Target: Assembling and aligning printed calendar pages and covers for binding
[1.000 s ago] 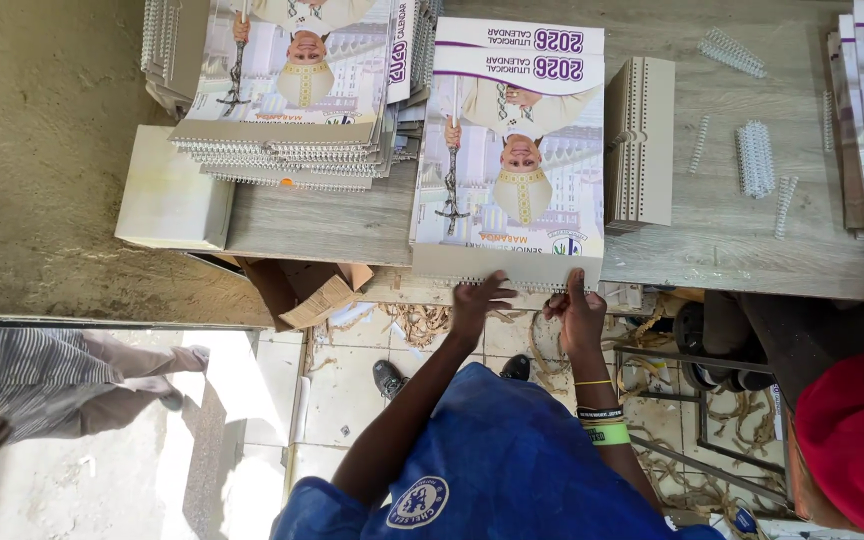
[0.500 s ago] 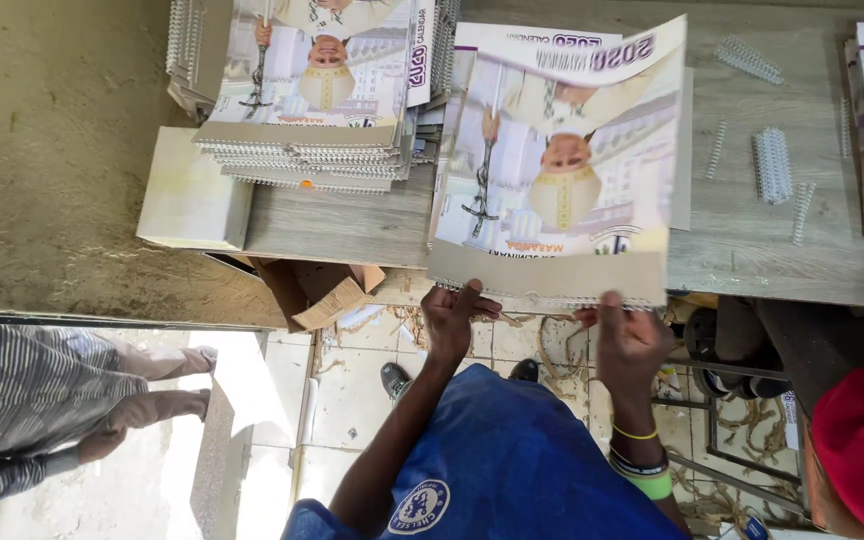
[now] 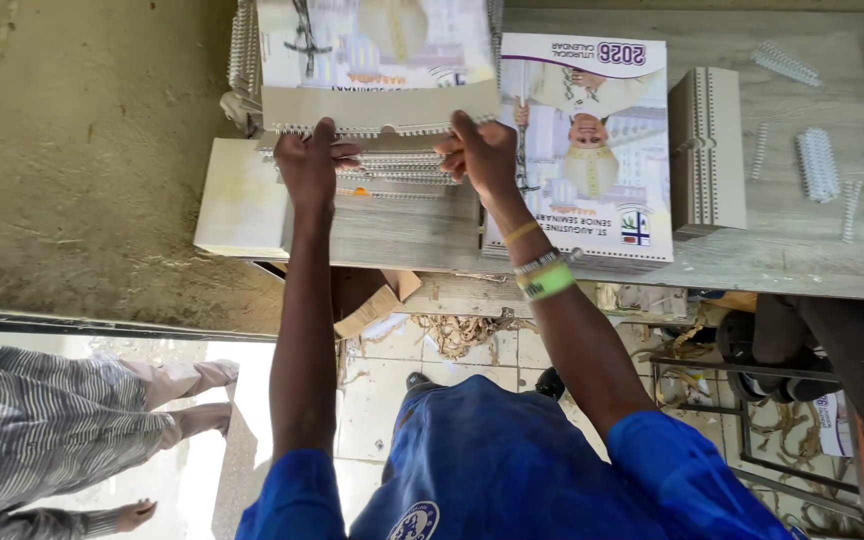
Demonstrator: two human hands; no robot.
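Spanning the upper part of the view, one wooden table [image 3: 802,250] carries everything at hand. On it lie two piles of calendars: a tall pile of spiral-bound calendars [image 3: 392,180] at the left, and a lower pile of calendars [image 3: 592,150] just beside it to the right, its top cover showing a robed figure and a purple strip along one edge. One flat white box [image 3: 237,195] lies at the table's left end, partly under the tall pile. One block of grey card sheets [image 3: 709,150], punched along one edge, lies right of the lower pile. About five loose white plastic binding combs [image 3: 817,165] are scattered further right.

One calendar [image 3: 377,60] is held over the tall pile, its grey card backing and wire spiral along the near edge, its printed cover pale with purple and orange. Left hand [image 3: 309,160] grips that near edge at the left, fingers curled under. Right hand [image 3: 480,155] pinches the same edge at the right; its wrist wears three bands, the widest green.
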